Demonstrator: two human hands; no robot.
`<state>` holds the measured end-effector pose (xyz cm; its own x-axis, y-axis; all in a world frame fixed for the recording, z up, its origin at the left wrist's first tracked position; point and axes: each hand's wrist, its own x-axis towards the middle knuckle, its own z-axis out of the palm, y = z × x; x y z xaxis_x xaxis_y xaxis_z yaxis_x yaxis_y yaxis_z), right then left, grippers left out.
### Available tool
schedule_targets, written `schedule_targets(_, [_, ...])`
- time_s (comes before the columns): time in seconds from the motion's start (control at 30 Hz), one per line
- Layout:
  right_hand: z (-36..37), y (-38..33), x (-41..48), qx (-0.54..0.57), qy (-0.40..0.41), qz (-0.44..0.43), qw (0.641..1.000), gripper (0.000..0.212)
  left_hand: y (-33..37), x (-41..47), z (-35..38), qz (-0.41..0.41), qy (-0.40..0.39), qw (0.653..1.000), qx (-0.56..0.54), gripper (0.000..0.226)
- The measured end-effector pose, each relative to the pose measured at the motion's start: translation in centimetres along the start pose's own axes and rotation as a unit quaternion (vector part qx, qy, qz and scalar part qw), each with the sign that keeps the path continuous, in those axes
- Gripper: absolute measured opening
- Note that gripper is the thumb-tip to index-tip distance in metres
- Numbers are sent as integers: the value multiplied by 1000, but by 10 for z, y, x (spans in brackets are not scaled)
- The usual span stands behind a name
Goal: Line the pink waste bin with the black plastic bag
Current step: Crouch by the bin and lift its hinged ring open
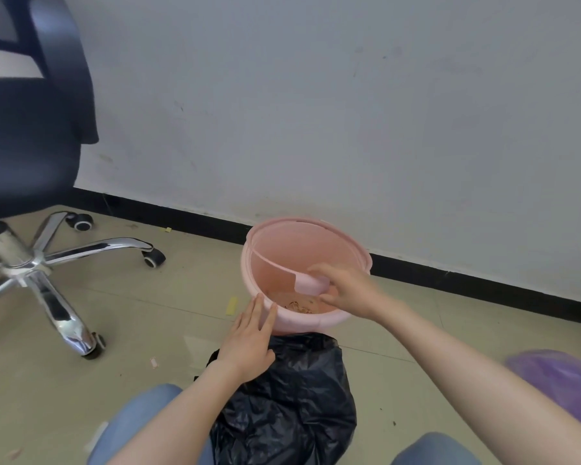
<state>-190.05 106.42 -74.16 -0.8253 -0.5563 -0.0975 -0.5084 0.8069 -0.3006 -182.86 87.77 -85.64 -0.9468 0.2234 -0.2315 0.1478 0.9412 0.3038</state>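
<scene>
Pinched between thumb and fingers of the right hand (344,290) was the loose end of a pink plastic band (311,285), a thin inner ring that had sprung partly out of the pink waste bin (292,322) and curved across its mouth from the far left rim. That hand was closed on the band's flat tab just inside the near right rim. The left hand (249,340) was flat and open, fingers straight, their tips touching the outside of the bin's near left wall; it gripped nothing.

The bin stood on the tiled floor (131,313) close to the grey wall (349,112) and its black skirting board (467,276), unlined, with some brownish crumbs of debris (299,307) on its bottom. The black plastic bag (289,404) lay crumpled on the floor just in front of the bin, between the person's knees in blue jeans (141,421), partly under the left wrist.

To the left stood a black office chair (27,146) with a chrome star base (57,280) on castors, well apart from the bin. A purple bag (564,374) showed at the right edge. Small yellow scraps (231,305) lay on the tiles beside the bin.
</scene>
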Motion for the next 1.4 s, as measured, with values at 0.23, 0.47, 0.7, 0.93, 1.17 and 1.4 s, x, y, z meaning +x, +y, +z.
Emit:
schedule_targets(0.23, [-53, 7, 15, -45, 72, -16, 996, 35, -2, 1, -4, 4, -13, 1000, -7, 79])
schedule_targets(0.47, [-104, 23, 55, -10, 203, -28, 979, 27, -2, 3, 0, 7, 4, 1000, -21, 77])
schedule_targets(0.7, [-108, 20, 119, -158, 375, 108, 907, 38, 1, 3, -4, 6, -13, 1000, -25, 75])
schedule_targets(0.93, [-91, 32, 142, -96, 110, 164, 976, 66, 5, 3, -9, -3, -24, 1000, -12, 75])
schedule_targets(1.17, [-57, 48, 96, -99, 86, 151, 980, 67, 5, 5, -10, -7, -29, 999, -17, 75])
schedule_targets(1.4, [-23, 19, 32, 8, 111, 116, 987, 67, 3, 5, -13, -11, -53, 998, -8, 76])
